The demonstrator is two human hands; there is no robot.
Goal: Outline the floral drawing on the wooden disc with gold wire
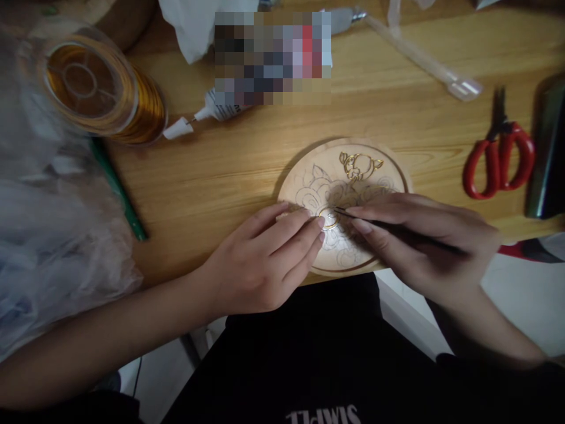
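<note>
A round wooden board [289, 184] lies at the table's front edge, with a pencilled pattern of swirls and petals on it. Gold wire [362, 166] outlines a small figure near its far rim. My left hand [265, 259] is closed over the board's left side, fingertips pressed on its face beside a small gold wire loop [328, 227]; its thumb is hidden. In my right hand [424, 241] are dark tweezers [375, 222], pinched between thumb and fingers. Their tips reach the right side of that loop, where a shadow makes contact hard to tell.
A spool of gold wire [150, 112] stands at back left beside a glue tube [220, 106] and its white cap [178, 128]. Plastic bags [57, 253] and a green pencil [119, 191] lie left. Red-handled scissors [485, 168] and a dark object [549, 147] are at right. A clear plastic stick [419, 53] lies behind.
</note>
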